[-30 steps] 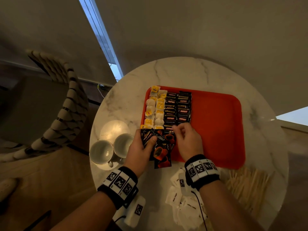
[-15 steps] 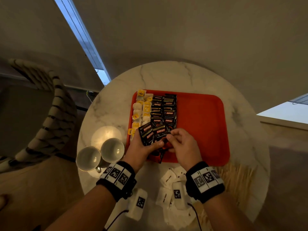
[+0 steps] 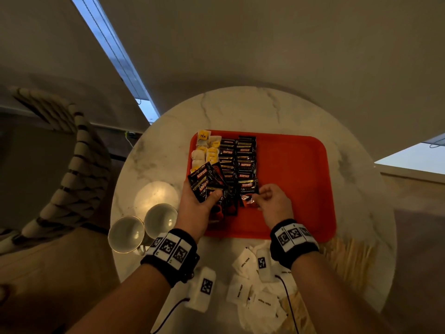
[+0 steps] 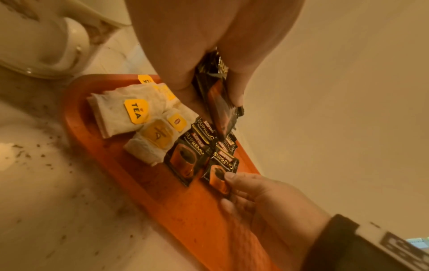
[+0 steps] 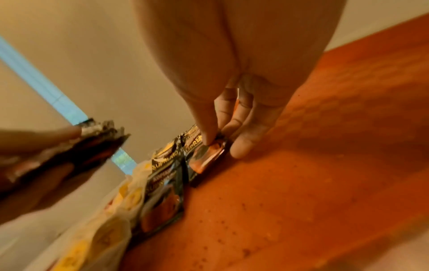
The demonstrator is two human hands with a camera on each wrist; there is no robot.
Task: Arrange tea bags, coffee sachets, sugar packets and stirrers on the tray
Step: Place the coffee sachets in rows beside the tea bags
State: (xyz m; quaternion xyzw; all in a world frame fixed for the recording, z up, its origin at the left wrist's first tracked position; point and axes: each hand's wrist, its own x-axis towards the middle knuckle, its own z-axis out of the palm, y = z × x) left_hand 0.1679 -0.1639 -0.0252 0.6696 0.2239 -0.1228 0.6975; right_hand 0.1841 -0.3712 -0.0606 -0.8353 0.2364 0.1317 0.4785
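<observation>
An orange tray [image 3: 296, 184] lies on the round marble table. Along its left side run tea bags [image 3: 204, 150] with yellow tags, then two columns of black coffee sachets [image 3: 240, 157]. My left hand [image 3: 199, 203] grips a fanned bunch of coffee sachets [image 3: 204, 180] over the tray's near left corner. My right hand [image 3: 269, 201] pinches one coffee sachet [image 3: 248, 189] between thumb and fingers, laying it flat at the near end of the right column [image 5: 206, 159]. In the left wrist view the thumb [image 4: 234, 181] rests on that sachet [image 4: 220, 174].
Two white cups [image 3: 144, 227] stand left of the tray. White sugar packets [image 3: 250, 283] lie heaped at the near table edge, and wooden stirrers [image 3: 346, 256] are piled near the right. The tray's right half is bare. A striped chair [image 3: 72, 169] stands at left.
My right hand has drawn one sachet from the bunch and carried it right, down onto the end of the right column. The left hand still holds the rest, lifted slightly.
</observation>
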